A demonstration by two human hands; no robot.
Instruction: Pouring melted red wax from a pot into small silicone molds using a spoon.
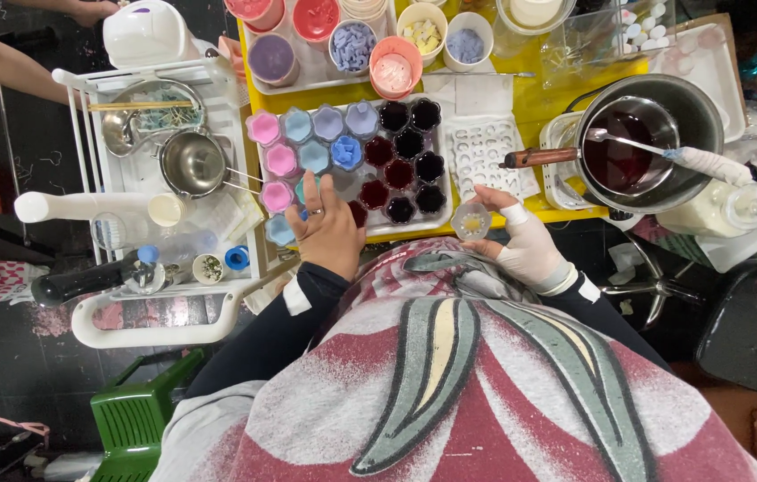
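Yellow table [535, 100], crowded with moulds. Left hand [329, 228] spread wide over mould tray [443, 192]; bandaged right hand [521, 241] holds clear mould [470, 220].

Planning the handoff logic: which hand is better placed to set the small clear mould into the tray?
Likely the right hand: it already pinches the small clear mould just off the tray's near right corner. The left hand lies spread over the blue cups at the tray's near left, holding nothing that shows.

Dark-liquid pot [655, 134], white cart [142, 178], green crate [133, 415].
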